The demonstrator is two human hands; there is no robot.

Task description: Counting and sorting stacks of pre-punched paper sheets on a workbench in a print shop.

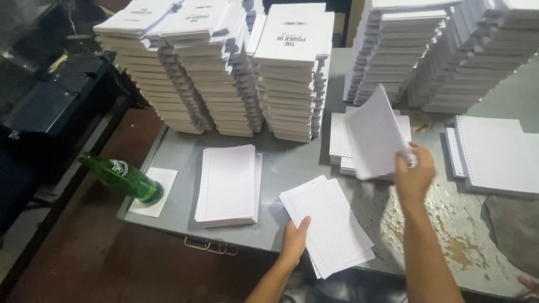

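Observation:
My left hand (295, 242) holds the near left edge of a small fanned bundle of lined sheets (331, 224) that juts over the front edge of the grey metal table (292, 163). My right hand (414, 171) is raised over a low pile of lined punched sheets (338, 137) and pinches a few lifted sheets (375, 134), which curl upward. A thicker pile of lined sheets (229, 184) lies to the left of my left hand.
Tall stacks of white booklets (292, 73) fill the back of the table, more stacks (426, 50) at the right. Another punched pile (497, 154) lies at far right. A green glass bottle (124, 179) leans at the table's left corner. A black machine (50, 95) stands left.

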